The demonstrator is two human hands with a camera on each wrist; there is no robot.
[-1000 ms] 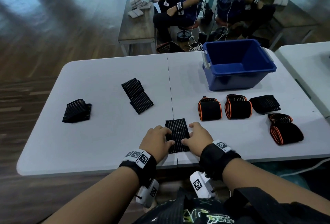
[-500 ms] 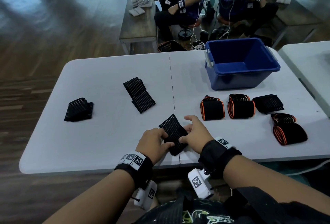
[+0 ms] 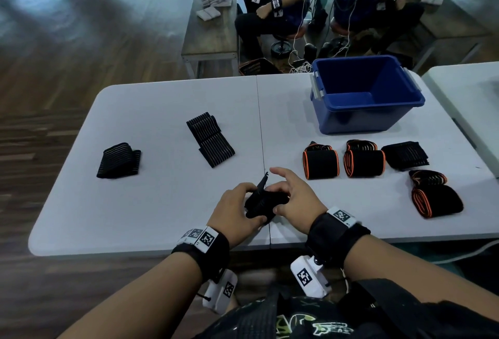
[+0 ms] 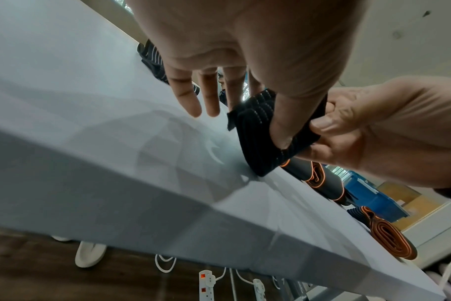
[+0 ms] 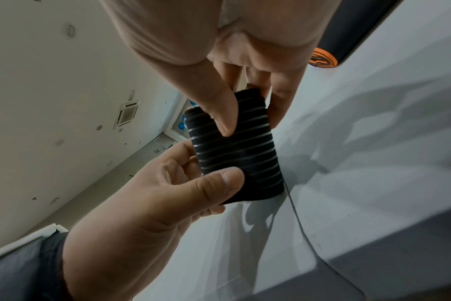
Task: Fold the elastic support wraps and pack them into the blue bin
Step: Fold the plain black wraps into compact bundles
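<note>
1. Since a second ago, the black striped wrap has gone from lying flat on the bench under both hands to being raised on edge between them, its lower corner touching or nearly touching the bench surface near the front edge.
2. Left hand: thumb pinches the wrap's near end against the curled index finger; the remaining fingers stand extended and free in the left wrist view.
3. Right hand: thumb and lower fingers pinch the wrap's far end; the index finger is raised clear of it.
4. Handling, as judged: the wrap appears light, soft and springy, a ribbed elastic band several layers thick. A fold is likely to spring open unless pinched across all layers at the folded edge, so hold is best taken there and not on a single loose ply.
5. Beyond the right hand lie four orange-edged and black folded wraps; further forward on that side stands the blue bin, nothing visible inside.
6. Beyond the left hand lie two more striped wraps, well apart.
</note>
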